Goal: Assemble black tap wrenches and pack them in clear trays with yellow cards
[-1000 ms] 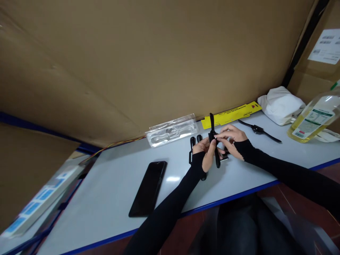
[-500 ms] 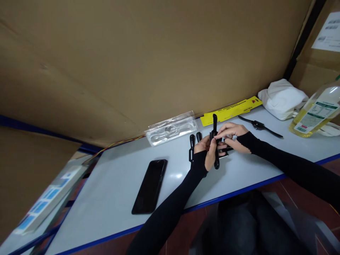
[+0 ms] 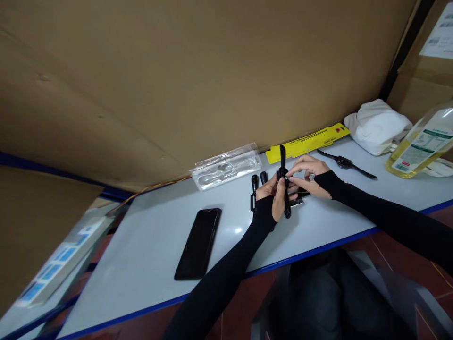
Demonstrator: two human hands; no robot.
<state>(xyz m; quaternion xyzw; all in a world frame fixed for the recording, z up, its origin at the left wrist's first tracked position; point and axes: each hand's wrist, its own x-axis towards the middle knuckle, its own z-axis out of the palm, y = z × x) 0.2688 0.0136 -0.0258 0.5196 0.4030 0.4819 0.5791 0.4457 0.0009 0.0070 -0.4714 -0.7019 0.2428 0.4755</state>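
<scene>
L hand point(image 3: 272, 194) clamped on blk tool point(image 3: 282, 163), R hand point(image 3: 313, 175) pinched at its mid, partly hiding it.

left fingers point(image 3: 281, 189) hold black tool point(image 3: 282, 160) | right fingers point(image 3: 300, 163) at its middle (phone point(image 3: 198, 244) apart)

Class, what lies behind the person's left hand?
The upper ends of two black handles show past the left hand, one leading into a black frame. The hand and black sleeve cover most of the rest, so its shape cannot be seen.
</scene>
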